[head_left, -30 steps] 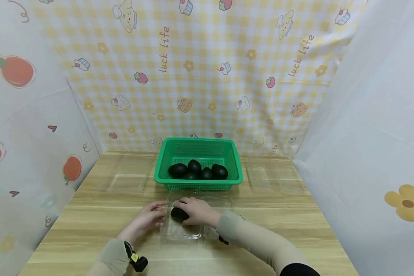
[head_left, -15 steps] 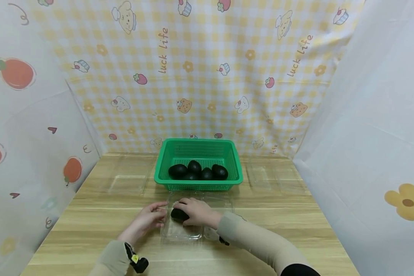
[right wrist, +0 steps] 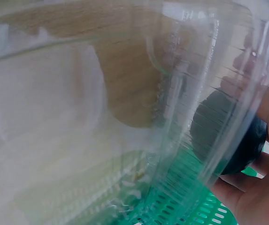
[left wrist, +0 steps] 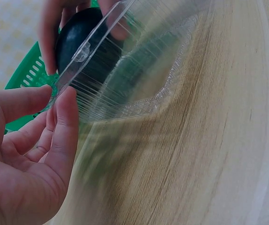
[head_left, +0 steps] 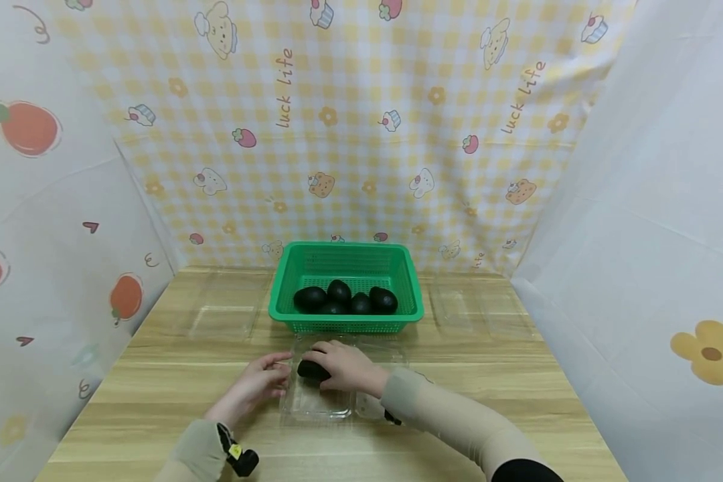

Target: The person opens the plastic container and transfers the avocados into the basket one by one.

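My right hand grips a dark avocado, its fingers curled over the top. The avocado is inside the near-left half of a clear plastic clamshell box, whose lid lies folded out to the right under my forearm. My left hand is at the box's left edge. In the left wrist view its thumb and forefinger pinch the clear rim, with the avocado just beyond. The right wrist view shows the avocado partly through the plastic wall, fingers around it.
Right behind the box, a green basket holds several more dark avocados. Another clear clamshell box lies at the back left of the wooden table, and one more at the back right. Patterned cloth walls surround the table.
My right hand and the avocado have shifted very slightly upward in the head view. The left hand stays at the box's rim.
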Tool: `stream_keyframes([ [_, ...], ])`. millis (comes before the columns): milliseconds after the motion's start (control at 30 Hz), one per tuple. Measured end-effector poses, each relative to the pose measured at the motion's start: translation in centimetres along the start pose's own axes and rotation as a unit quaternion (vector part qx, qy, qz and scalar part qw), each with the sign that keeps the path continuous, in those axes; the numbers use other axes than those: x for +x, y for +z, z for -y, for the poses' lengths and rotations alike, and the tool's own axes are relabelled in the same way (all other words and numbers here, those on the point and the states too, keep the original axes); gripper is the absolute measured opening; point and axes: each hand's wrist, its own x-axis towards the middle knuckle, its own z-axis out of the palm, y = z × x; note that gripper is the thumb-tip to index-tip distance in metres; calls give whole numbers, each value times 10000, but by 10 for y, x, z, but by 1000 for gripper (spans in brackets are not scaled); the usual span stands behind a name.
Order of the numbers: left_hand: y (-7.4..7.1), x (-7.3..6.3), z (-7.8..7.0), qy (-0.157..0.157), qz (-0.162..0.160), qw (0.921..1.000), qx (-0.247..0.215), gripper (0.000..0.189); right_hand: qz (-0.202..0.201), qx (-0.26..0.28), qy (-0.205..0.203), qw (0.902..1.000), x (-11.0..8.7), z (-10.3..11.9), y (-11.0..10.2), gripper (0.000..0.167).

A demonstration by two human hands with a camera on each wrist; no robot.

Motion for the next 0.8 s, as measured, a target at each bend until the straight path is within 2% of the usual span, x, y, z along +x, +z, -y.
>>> stream_keyframes([
  [400, 2, -1, 1, 34, -33, 10000, -13, 54, -308, -8, -254, 9992, -4, -4, -11, 65],
  [800, 2, -2, 1, 32, -175, 9998, 43, 53, -456, -52, -310, 9985, -10, -3, -27, 64],
])
